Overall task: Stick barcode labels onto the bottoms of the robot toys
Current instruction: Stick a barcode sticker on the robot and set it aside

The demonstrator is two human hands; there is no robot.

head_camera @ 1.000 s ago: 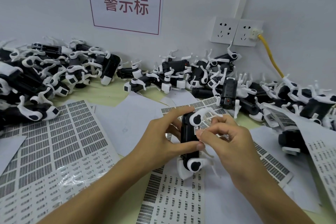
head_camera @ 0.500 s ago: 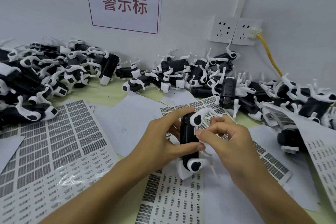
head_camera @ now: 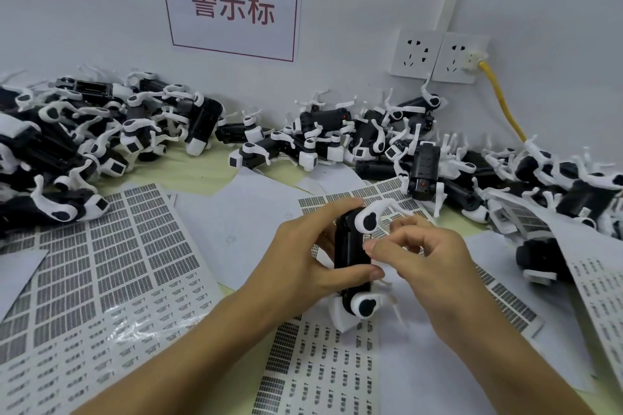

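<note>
Centrally, the left hand (head_camera: 303,259) grasps a glossy black-and-white plastic robot toy (head_camera: 352,256), upright over paper label sheets (head_camera: 323,371) on the counter (head_camera: 199,175). Beside it, the right hand (head_camera: 428,263) curls, fingertips (head_camera: 371,248) touching the toy's smooth black underside; any pinched label is too small to tell.

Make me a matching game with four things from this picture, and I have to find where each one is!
Things:
1. robot toy
2. yellow cable
3. sign with red writing
4. big label sheet

Places:
A. plugged into the wall socket on the right
B. flat on the table to the left of the hands
C. held in the left hand
D. stuck on the wall above the toy piles

Right pairs: 1-C, 2-A, 3-D, 4-B
</note>
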